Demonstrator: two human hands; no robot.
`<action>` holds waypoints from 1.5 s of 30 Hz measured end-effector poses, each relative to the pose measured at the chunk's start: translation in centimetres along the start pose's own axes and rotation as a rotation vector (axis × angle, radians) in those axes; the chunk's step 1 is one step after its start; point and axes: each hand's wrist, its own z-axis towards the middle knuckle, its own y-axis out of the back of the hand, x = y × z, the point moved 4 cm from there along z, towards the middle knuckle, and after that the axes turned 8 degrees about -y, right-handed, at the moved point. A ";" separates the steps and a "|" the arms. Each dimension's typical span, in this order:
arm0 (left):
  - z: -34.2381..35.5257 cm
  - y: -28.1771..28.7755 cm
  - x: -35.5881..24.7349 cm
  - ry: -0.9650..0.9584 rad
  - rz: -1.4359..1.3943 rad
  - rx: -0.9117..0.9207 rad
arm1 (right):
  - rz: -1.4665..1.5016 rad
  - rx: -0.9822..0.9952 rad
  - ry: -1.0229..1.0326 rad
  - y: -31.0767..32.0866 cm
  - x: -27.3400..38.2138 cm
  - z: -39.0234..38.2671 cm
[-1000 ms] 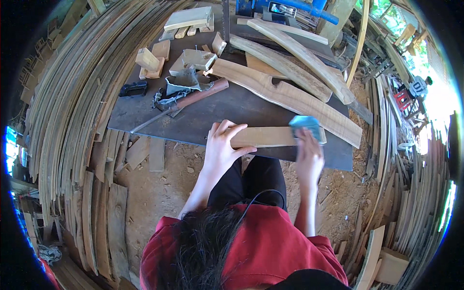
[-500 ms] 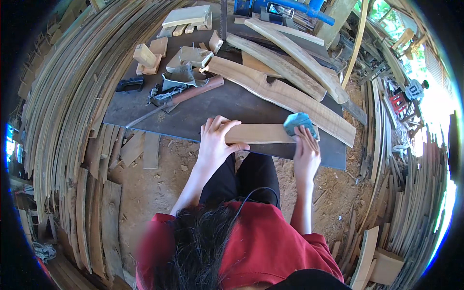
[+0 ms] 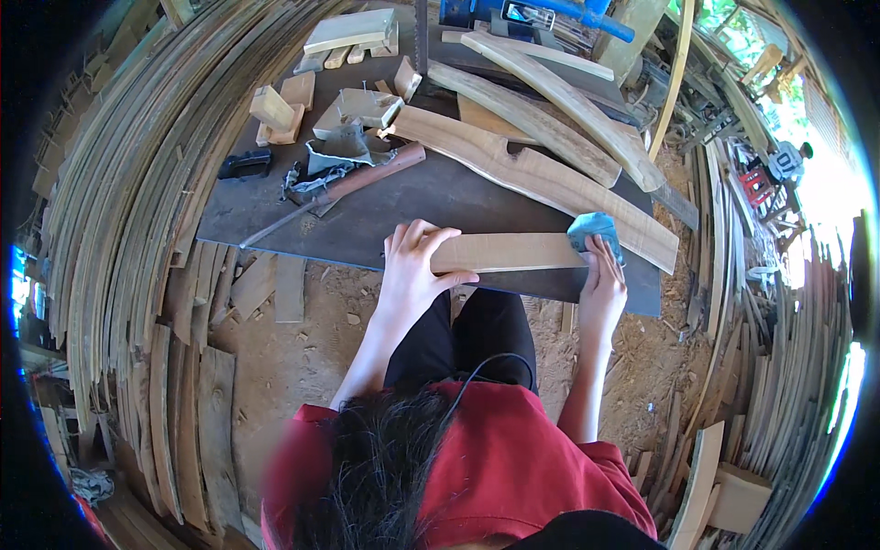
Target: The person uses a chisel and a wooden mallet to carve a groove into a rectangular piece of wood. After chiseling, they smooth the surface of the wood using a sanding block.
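A short flat wooden board (image 3: 518, 252) lies crosswise along the near edge of the dark worktable. Gripping its left end is my left hand (image 3: 417, 261), thumb on the near side and fingers over the far side. My right hand (image 3: 603, 280) presses a blue-green sheet of sandpaper (image 3: 592, 233) onto the board's right end, which is hidden beneath it. The sheet looks folded or wrapped into a pad. Just beyond the board, a longer plank with a notched edge (image 3: 550, 188) slants across the table.
On the dark worktable (image 3: 367, 215) lie a file with a reddish-brown handle (image 3: 376, 174), a crumpled grey cloth (image 3: 344, 147) and a wooden block with nails (image 3: 357, 110). An upright saw blade (image 3: 422, 41) stands at the back. Stacked wood strips (image 3: 137, 202) line the left side.
My right hand has slid the sandpaper rightward along the board to its right end. My left hand keeps its grip on the left end.
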 end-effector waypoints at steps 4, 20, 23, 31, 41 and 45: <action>0.2 -0.1 -0.1 0.017 -0.001 0.017 | 0.042 0.121 0.141 -2.1 6.6 -2.1; 0.2 0.0 -0.1 0.008 -0.010 0.010 | -0.056 0.109 0.196 -2.3 5.9 -2.1; -0.1 -0.1 0.3 0.023 0.025 0.011 | 0.155 0.151 0.330 -3.8 10.3 -4.0; 0.0 0.2 0.1 0.016 -0.006 -0.013 | 0.011 0.010 0.040 -1.0 2.5 0.1; -0.1 -0.1 0.4 0.041 0.031 0.002 | 0.112 0.114 0.321 -3.7 10.7 -3.8; -0.2 0.2 0.3 0.012 0.008 -0.034 | -0.120 0.028 0.026 -1.6 3.6 -1.3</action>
